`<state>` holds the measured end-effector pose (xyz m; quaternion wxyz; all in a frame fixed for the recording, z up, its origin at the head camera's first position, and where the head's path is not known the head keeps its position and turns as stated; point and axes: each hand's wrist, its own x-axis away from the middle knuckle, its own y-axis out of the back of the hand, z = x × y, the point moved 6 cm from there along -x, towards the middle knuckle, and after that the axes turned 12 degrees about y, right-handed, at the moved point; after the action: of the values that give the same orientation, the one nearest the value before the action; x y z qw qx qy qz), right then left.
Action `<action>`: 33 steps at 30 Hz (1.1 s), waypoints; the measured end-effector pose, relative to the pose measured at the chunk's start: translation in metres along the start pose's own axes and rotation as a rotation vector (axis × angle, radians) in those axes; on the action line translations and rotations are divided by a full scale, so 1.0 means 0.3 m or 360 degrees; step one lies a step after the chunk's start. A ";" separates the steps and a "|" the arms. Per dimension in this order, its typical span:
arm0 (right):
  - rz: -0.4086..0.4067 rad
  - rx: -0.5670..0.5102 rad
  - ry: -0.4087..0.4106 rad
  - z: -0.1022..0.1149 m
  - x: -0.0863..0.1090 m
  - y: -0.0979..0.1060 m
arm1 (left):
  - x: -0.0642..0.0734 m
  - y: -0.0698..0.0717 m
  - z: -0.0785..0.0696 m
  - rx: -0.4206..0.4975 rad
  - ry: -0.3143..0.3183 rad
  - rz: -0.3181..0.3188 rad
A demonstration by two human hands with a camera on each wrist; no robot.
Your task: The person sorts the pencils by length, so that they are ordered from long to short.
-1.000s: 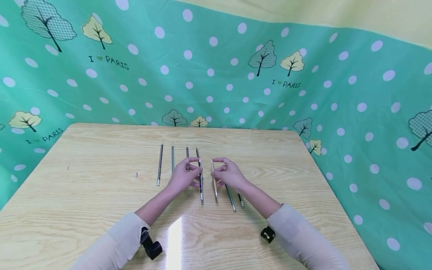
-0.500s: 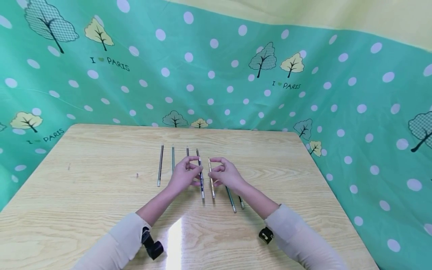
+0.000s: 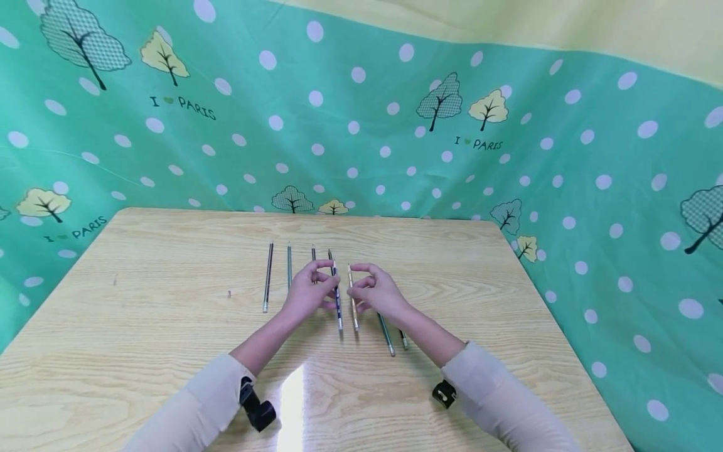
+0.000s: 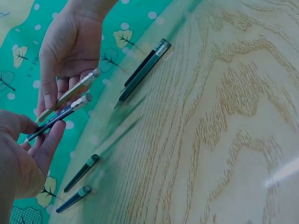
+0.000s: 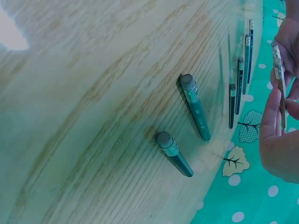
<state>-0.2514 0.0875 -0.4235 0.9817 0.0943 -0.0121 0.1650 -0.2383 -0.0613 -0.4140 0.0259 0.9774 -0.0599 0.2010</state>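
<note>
My left hand (image 3: 307, 290) pinches a dark blue patterned pencil (image 3: 338, 309) between thumb and fingers, eraser end toward me. Facing it, my right hand (image 3: 385, 292) pinches a yellowish pencil (image 3: 354, 314) the same way. The two pencils run side by side above the table with a narrow gap, as the left wrist view also shows for the yellowish pencil (image 4: 74, 91) and the dark blue pencil (image 4: 58, 119). In the right wrist view, the yellowish pencil's metal ferrule (image 5: 278, 65) and eraser stick up from the right hand's fingers.
Left of the hands lie a dark pencil (image 3: 268, 277), a green pencil (image 3: 289, 263) and two more dark ones, partly behind the left hand. Beneath the right forearm are a green pencil (image 3: 386, 334) and a black pencil (image 3: 403, 339). A polka-dot curtain (image 3: 353, 125) hangs behind the wooden table (image 3: 169, 326).
My right hand has moved slightly left with the yellowish pencil, narrowing the gap to the dark blue one. The left hand has barely moved; the pencils on the table lie as before.
</note>
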 end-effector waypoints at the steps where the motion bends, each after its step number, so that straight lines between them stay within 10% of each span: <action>1: -0.0002 0.0000 0.0004 0.001 0.001 0.000 | -0.012 0.000 0.008 0.0005 -0.0003 0.0006; 33: -0.0152 -0.0025 0.0039 0.017 0.004 0.038 | -0.189 -0.042 0.005 -0.0073 -0.0127 -0.0112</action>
<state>-0.2538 0.0975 -0.4163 0.9892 0.0852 0.0031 0.1191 -0.2878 -0.0427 -0.4382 0.0530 0.9853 -0.0311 0.1594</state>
